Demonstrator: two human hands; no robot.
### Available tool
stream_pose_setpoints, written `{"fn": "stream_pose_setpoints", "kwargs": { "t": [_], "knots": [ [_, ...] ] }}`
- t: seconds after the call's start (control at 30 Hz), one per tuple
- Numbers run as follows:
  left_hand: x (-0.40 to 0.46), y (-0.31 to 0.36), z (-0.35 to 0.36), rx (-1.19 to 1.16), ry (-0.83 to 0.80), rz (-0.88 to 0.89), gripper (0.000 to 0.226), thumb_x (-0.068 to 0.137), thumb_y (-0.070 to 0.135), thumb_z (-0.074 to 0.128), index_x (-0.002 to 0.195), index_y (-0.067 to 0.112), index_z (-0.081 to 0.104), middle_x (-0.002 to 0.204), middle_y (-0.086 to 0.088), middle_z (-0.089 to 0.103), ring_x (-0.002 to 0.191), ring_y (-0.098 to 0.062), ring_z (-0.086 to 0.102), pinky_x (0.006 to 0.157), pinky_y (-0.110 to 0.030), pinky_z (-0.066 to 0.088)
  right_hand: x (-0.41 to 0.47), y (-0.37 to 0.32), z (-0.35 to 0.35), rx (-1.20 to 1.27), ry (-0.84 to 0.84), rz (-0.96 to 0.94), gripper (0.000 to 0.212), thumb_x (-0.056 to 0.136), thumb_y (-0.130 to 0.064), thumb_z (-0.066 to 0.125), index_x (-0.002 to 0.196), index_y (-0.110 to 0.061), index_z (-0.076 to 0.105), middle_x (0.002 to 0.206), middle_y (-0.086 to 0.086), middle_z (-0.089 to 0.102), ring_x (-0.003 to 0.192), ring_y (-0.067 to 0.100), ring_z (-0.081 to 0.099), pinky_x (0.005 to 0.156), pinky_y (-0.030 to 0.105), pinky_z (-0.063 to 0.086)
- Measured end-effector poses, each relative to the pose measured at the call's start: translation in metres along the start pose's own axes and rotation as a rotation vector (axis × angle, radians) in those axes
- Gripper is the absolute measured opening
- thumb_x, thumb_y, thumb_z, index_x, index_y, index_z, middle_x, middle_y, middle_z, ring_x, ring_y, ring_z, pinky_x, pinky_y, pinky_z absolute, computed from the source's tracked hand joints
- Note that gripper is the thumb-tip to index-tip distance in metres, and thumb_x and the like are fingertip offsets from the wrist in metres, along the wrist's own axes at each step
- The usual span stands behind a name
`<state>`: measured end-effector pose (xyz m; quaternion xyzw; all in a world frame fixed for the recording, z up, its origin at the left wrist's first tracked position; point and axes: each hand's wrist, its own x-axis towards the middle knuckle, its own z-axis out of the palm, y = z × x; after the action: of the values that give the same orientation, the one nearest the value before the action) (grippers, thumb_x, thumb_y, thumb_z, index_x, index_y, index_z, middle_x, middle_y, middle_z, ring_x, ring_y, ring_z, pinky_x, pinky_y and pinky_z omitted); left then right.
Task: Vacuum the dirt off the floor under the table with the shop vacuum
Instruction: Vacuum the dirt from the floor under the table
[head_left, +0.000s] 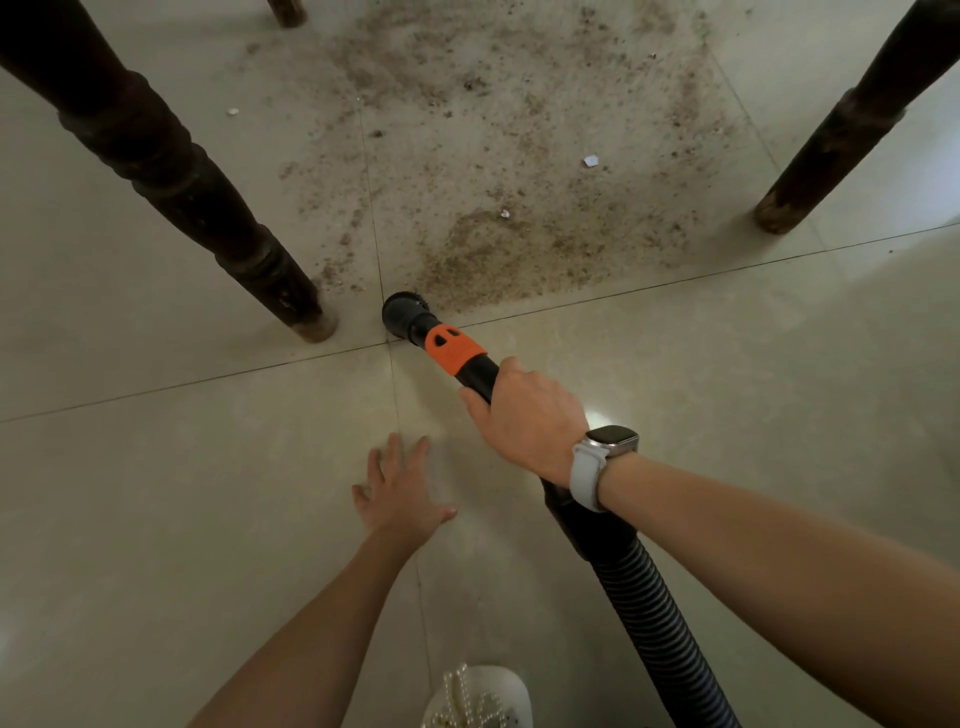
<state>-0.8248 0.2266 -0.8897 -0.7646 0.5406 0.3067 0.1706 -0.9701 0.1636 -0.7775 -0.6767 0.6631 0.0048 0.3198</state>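
No text, label, brand or number can be read anywhere here.

Ahead of the right hand (527, 415), a black nozzle (404, 316) wears an orange collar (453, 349) beside brown speckled dirt (509, 171) on pale beige tiles (156, 493); behind it, black ribbed hose (654, 618), white watch strap (587, 473).

The right hand (524, 415) gripped the black vacuum wand (475, 374) behind its orange collar (454, 351), the round nozzle (402, 312) set at the near edge of the brown dirt (519, 208) on the tiled floor (156, 493). The left hand (400, 499) lay spread flat on the floor. Dark desk legs (171, 176) stood on both sides.
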Motion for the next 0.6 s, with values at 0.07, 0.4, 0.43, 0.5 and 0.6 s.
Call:
{"fn": "stream_pose_setpoints", "kwargs": {
  "t": [0.07, 0.4, 0.43, 0.5, 0.6],
  "knots": [
    [0.001, 0.006, -0.005, -0.053, -0.005, -0.034, 0.081, 0.087, 0.041, 0.060, 0.150, 0.033, 0.009, 0.159, 0.000, -0.009, 0.146, -0.028, -0.009, 0.114, -0.054, 0.008, -0.001, 0.008, -0.004, 0.002, 0.015, 0.023, 0.041, 0.095, -0.047, 0.044, 0.109, -0.008, 0.046, 0.079, 0.001, 0.047, 0.060, 0.016, 0.044, 0.052, 0.027, 0.032],
    [-0.007, 0.088, -0.088, -1.519, -0.025, -0.071, 0.028, 0.100, 0.039, 0.038, 0.112, 0.018, 0.051, 0.100, -0.004, 0.063, 0.097, -0.019, 0.059, 0.092, -0.038, 0.044, -0.014, 0.027, -0.008, 0.023, 0.012, 0.069, 0.042, 0.095, -0.047, 0.044, 0.110, -0.008, 0.046, 0.082, 0.002, 0.049, 0.067, 0.020, 0.048, 0.059, 0.029, 0.037],
    [-0.004, 0.093, -0.094, -1.531, -0.097, -0.053, 0.029, 0.098, 0.039, 0.043, 0.114, 0.017, 0.051, 0.102, -0.004, 0.062, 0.098, -0.020, 0.059, 0.092, -0.038, 0.045, -0.015, 0.028, -0.008, 0.032, 0.004, 0.071, 0.042, 0.095, -0.047, 0.044, 0.110, -0.008, 0.046, 0.082, 0.002, 0.049, 0.068, 0.020, 0.047, 0.059, 0.029, 0.036],
    [0.001, 0.101, -0.098, -1.485, -0.172, -0.038, 0.032, 0.094, 0.032, 0.054, 0.119, 0.013, 0.050, 0.111, -0.008, 0.058, 0.102, -0.024, 0.057, 0.087, -0.037, 0.048, -0.017, 0.031, -0.007, 0.075, -0.021, 0.070, 0.039, 0.095, -0.043, 0.045, 0.110, -0.007, 0.046, 0.085, 0.004, 0.051, 0.069, 0.022, 0.048, 0.060, 0.030, 0.037],
    [0.005, 0.110, -0.093, -1.427, -0.122, -0.062, 0.036, 0.093, 0.021, 0.056, 0.125, 0.007, 0.046, 0.116, -0.013, 0.054, 0.101, -0.026, 0.056, 0.073, -0.036, 0.051, -0.024, 0.044, -0.001, 0.321, -0.147, 0.085, 0.033, 0.092, -0.035, 0.053, 0.109, -0.008, 0.044, 0.092, 0.011, 0.061, 0.073, 0.028, 0.061, 0.064, 0.037, 0.050]
  ]
}}
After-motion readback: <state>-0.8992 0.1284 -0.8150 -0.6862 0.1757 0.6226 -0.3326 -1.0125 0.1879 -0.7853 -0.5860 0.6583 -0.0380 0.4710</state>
